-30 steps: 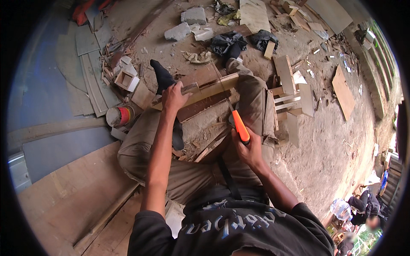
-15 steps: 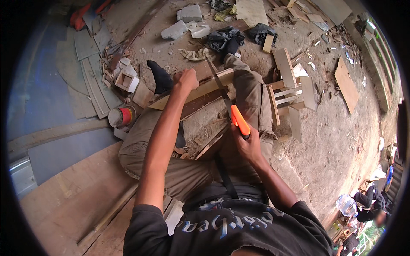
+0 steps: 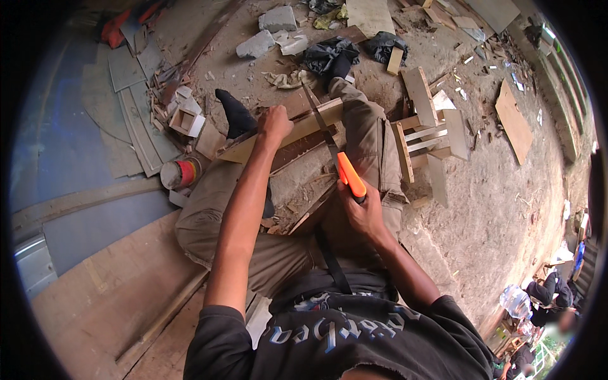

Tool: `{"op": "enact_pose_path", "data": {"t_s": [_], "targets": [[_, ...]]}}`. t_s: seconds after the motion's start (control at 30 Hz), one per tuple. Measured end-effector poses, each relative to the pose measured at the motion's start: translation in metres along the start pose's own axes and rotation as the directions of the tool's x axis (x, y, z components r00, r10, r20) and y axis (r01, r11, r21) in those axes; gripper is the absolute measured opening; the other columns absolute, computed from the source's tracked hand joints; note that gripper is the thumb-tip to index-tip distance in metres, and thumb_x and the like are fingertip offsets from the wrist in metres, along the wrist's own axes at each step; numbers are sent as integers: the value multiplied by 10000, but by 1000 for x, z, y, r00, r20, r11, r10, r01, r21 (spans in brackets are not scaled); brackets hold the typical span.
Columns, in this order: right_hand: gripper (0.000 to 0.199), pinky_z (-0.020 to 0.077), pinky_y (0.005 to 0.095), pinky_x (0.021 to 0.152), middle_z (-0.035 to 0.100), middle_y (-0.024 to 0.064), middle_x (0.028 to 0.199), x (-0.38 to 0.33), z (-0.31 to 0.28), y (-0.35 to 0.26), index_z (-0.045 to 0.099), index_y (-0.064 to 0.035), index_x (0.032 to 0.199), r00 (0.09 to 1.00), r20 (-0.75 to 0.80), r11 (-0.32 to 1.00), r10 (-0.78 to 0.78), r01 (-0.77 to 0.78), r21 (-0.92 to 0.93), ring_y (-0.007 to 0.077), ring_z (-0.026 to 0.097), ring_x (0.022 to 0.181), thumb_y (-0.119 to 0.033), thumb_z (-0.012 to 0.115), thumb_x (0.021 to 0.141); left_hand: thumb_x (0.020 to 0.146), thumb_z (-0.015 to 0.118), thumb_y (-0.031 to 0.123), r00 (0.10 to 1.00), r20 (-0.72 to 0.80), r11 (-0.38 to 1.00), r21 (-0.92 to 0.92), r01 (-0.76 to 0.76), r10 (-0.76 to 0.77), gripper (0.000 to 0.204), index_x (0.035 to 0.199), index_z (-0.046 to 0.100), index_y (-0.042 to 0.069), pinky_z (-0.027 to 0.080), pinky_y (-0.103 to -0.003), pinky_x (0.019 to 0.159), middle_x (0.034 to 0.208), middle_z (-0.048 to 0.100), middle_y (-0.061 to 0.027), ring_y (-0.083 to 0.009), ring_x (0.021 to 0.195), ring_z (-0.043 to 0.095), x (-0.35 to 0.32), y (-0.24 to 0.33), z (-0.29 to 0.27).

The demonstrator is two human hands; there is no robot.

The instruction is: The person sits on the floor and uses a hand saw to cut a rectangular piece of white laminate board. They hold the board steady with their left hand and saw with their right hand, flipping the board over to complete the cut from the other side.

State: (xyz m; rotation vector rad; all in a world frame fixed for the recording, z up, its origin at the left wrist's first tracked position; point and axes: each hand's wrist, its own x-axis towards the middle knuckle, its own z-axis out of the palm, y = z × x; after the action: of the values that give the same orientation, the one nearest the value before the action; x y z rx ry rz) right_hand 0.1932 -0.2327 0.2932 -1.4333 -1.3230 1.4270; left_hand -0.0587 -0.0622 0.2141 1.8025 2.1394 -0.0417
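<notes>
I sit on a dusty dirt floor [image 3: 506, 209] littered with offcuts, my legs in khaki trousers [image 3: 373, 133] stretched out ahead of me. To my left lie big plywood sheets [image 3: 107, 297], with grey panels [image 3: 136, 120] stacked farther off. Across my knees rests a long pale wooden plank [image 3: 304, 126], running from beside my black sock [image 3: 235, 114] to my right knee. A small wooden stool frame [image 3: 424, 139] stands just beside my right leg. My left hand [image 3: 275, 121] presses down on the plank, fingers curled tight over its top edge. My right hand [image 3: 362, 212] is wrapped fully closed around the orange handle of a handsaw [image 3: 335, 158], whose thin blade angles up and meets the plank just right of my left hand. A small red-banded tin [image 3: 180, 173] sits by my left thigh.
</notes>
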Motion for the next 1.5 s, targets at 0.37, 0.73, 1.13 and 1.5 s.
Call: {"op": "enact_pose_path", "data": {"t_s": [0.37,0.73,1.13,1.5], "targets": [[236,424,299,592,492,75,645,1,2,4,620,28,925,996,5,994,-83,84,-71,107,421,641,-199,680,938,738,615,192,972,126,981,29,194,-196,395,1065,740,9,539,-440,902,1125,700,-245,-392,1087,675,49,-19,8],[237,393,298,565,445,53,634,2,2,5,594,25,873,999,-15,999,-47,47,-13,94,399,639,-185,687,932,692,632,205,921,291,965,29,261,-258,461,1097,730,8,531,-441,918,1192,674,-252,-402,1127,657,73,-34,11],[227,403,295,585,473,42,662,5,0,8,579,10,865,999,-38,999,-27,25,-39,98,419,654,-181,681,932,955,591,384,931,-239,875,-462,142,-277,394,1013,718,16,527,-439,794,1015,726,-180,-345,914,696,49,-66,24],[229,365,277,515,436,6,611,-15,26,-16,584,18,862,994,76,994,-75,81,-78,67,382,602,-175,656,962,754,824,358,985,-131,992,-44,-122,115,453,1087,655,100,506,-464,841,1019,714,-176,-351,1002,676,-24,-75,5]]}}
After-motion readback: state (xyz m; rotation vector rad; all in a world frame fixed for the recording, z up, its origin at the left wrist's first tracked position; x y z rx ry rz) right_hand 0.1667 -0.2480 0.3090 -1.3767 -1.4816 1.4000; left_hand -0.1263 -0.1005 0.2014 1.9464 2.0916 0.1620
